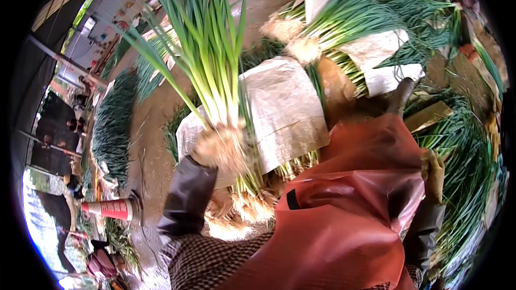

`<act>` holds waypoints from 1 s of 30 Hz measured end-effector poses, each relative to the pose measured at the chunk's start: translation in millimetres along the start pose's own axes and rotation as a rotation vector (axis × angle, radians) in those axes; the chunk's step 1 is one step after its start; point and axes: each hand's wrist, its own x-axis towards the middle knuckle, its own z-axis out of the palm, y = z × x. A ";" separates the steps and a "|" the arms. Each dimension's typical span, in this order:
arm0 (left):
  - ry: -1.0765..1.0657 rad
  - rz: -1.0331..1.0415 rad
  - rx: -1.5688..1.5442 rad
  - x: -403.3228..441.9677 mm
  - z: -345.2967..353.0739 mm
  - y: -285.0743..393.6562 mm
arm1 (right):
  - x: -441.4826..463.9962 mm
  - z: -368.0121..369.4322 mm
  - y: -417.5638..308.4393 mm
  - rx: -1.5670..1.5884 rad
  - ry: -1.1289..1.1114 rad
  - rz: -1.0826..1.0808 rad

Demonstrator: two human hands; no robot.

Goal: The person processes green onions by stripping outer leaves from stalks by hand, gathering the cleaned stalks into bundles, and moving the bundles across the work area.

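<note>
My left hand (pixel 201 149), in a dirty tan glove below a dark sleeve cover, is closed around the root end of a bunch of scallions (pixel 212 83). The bunch stands upright, with pale, hairy roots at the glove and green leaves pointing up. Below it, more scallions (pixel 252 201) lie with roots toward me, partly under a whitish sheet (pixel 285 110). My right hand (pixel 433 174), also gloved, is low at the right side of my red-brown apron (pixel 344 204), beside piled scallions (pixel 462 166). Its fingers are not clear enough to read.
Bundled scallions (pixel 344 21) with pale wraps lie at the far right. A long row of scallions (pixel 114 123) is on the floor at left, near a red and white cone (pixel 115 209) on its side. A person (pixel 102 260) is at the lower left.
</note>
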 end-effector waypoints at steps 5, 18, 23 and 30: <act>0.448 -0.637 0.179 -155.4 -33.2 -149.4 | 12.6 -62.0 13.9 -0.035 0.061 -0.008; 0.621 -0.726 0.370 -18.6 -52.7 -158.2 | -242.1 -145.3 330.4 -1.095 0.363 0.853; 0.584 -0.444 0.442 86.0 -0.8 -122.3 | -311.7 -102.8 363.7 -0.769 0.156 1.006; -0.098 -0.193 0.473 241.1 338.9 -101.6 | -135.9 -180.3 304.1 -0.731 0.678 0.230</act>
